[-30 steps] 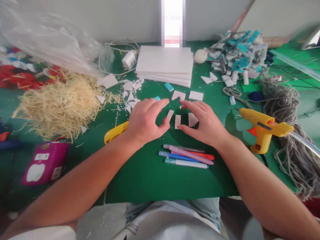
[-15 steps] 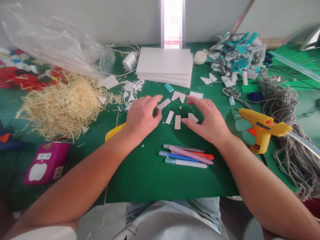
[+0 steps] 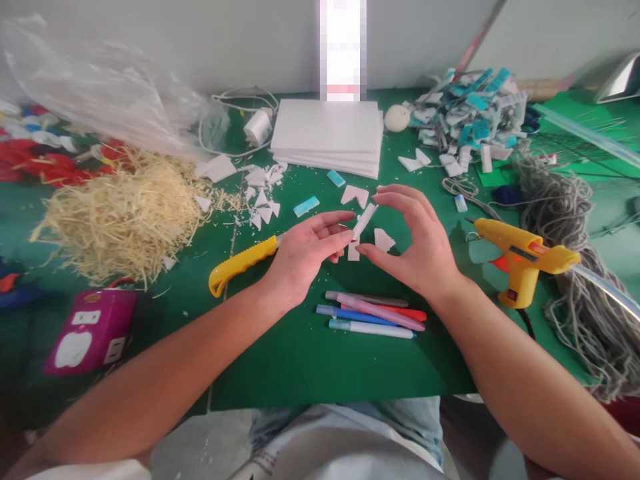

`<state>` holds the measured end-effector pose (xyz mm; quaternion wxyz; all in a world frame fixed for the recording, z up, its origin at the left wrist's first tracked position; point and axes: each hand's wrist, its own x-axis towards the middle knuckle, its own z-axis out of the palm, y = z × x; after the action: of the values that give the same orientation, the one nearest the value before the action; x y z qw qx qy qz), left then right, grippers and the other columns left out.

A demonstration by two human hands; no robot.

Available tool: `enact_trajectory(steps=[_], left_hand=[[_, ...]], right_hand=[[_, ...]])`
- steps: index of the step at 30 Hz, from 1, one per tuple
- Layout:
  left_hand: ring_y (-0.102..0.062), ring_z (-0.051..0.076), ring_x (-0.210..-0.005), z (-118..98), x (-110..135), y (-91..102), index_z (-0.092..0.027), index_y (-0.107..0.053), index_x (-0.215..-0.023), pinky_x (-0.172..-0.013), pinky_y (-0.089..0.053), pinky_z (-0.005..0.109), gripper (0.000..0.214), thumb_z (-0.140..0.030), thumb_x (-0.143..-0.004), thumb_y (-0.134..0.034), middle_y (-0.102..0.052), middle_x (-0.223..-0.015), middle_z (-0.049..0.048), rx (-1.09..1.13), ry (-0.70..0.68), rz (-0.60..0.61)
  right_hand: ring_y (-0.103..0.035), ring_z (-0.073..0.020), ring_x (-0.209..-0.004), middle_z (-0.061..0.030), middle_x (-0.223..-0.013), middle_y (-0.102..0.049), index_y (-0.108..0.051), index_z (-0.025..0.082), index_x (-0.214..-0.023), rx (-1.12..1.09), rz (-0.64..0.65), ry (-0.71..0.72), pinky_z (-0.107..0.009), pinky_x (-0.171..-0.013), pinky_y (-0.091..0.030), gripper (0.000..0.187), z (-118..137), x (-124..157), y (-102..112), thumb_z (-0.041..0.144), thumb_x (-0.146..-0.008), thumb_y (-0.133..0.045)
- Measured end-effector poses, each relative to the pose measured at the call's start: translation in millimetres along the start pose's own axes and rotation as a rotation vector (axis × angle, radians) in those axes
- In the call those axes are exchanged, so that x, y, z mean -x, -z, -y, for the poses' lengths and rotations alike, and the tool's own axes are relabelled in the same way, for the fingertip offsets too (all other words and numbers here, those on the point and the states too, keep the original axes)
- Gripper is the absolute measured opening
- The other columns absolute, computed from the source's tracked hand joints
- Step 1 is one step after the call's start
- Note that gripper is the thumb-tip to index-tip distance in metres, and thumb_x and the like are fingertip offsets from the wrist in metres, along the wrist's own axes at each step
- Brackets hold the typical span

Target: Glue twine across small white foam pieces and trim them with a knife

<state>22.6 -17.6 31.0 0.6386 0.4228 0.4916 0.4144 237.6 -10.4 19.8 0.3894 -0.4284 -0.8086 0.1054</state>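
My left hand [image 3: 313,250] pinches a small white foam strip [image 3: 365,222] between thumb and fingers, tilted over the table. Facing it, my right hand [image 3: 417,243] is open, thumb and fingers apart around the strip's far side. A white edge shows by its index fingertip; whether it touches that cannot be told. Below the strip lies another white piece [image 3: 353,251], partly covered. A notched white piece [image 3: 355,195] and a jagged-edged one [image 3: 384,240] lie close by. Left of these are a blue-topped piece [image 3: 306,206] and a smaller blue one [image 3: 336,178].
A yellow utility knife [image 3: 243,265] lies beside my left wrist. Several pens [image 3: 373,313] lie in front. To the right stand a yellow glue gun [image 3: 520,257] and grey yarn [image 3: 565,220]. White sheets [image 3: 327,127], scraps [image 3: 260,193], straw [image 3: 125,207] and a purple socket box [image 3: 93,330] surround the area.
My left hand has moved right and down and now holds a strip between my hands. A blue-topped piece now lies where that hand was. The utility knife is more exposed.
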Motion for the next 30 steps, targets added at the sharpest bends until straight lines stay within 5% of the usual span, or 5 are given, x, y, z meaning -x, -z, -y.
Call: enact_trajectory(steps=[9, 13, 19, 24, 30], left_hand=[[-0.071, 0.016, -0.078, 0, -1, 3.1, -0.016, -0.082, -0.123, -0.065, -0.056, 0.028, 0.050, -0.041, -0.080, -0.084, -0.080, -0.095, 0.0053, -0.082, -0.064, 0.049], [-0.078, 0.022, -0.099, -8, -8, 23.6, -0.016, -0.079, -0.133, -0.088, -0.065, 0.035, 0.048, -0.029, -0.087, -0.072, -0.085, -0.114, 0.0093, -0.537, -0.350, 0.021], [-0.071, 0.029, -0.139, 2, -23, 44.3, -0.017, -0.072, -0.144, -0.125, -0.056, 0.052, 0.050, -0.016, -0.094, -0.066, -0.078, -0.146, 0.0118, -1.059, -0.655, 0.242], [-0.074, 0.031, -0.132, 9, -27, 45.8, -0.015, -0.073, -0.140, -0.119, -0.060, 0.052, 0.043, -0.017, -0.097, -0.068, -0.080, -0.138, 0.0143, -1.157, -0.713, 0.262], [-0.074, 0.032, -0.113, -13, -22, 63.6, -0.020, -0.082, -0.108, -0.102, -0.063, 0.048, 0.018, -0.023, -0.092, -0.074, -0.081, -0.118, 0.0116, -1.396, -0.582, 0.238]], right_hand=[[-0.073, -0.0367, -0.137, -0.0159, -0.143, -0.078, -0.068, 0.027, -0.133, 0.033, 0.029, 0.027, -0.059, -0.112, -0.061, 0.042, -2, 0, 1, 0.045, -0.097, -0.078], [-0.072, -0.0404, -0.138, -0.0153, -0.146, -0.077, -0.072, 0.028, -0.132, 0.128, 0.083, -0.020, -0.065, -0.117, -0.058, 0.040, -9, 2, 6, 0.044, -0.095, -0.075], [-0.072, -0.0411, -0.136, -0.0141, -0.145, -0.078, -0.076, 0.028, -0.130, 0.160, 0.067, -0.088, -0.067, -0.117, -0.058, 0.039, -18, 3, 12, 0.043, -0.094, -0.076], [-0.073, -0.0411, -0.136, -0.0152, -0.143, -0.079, -0.077, 0.027, -0.129, 0.131, 0.055, -0.086, -0.067, -0.117, -0.058, 0.039, -17, 2, 10, 0.041, -0.093, -0.077], [-0.073, -0.0410, -0.136, -0.0153, -0.144, -0.078, -0.077, 0.027, -0.131, 0.130, 0.070, -0.088, -0.066, -0.116, -0.058, 0.041, -19, 3, 13, 0.042, -0.093, -0.078]])
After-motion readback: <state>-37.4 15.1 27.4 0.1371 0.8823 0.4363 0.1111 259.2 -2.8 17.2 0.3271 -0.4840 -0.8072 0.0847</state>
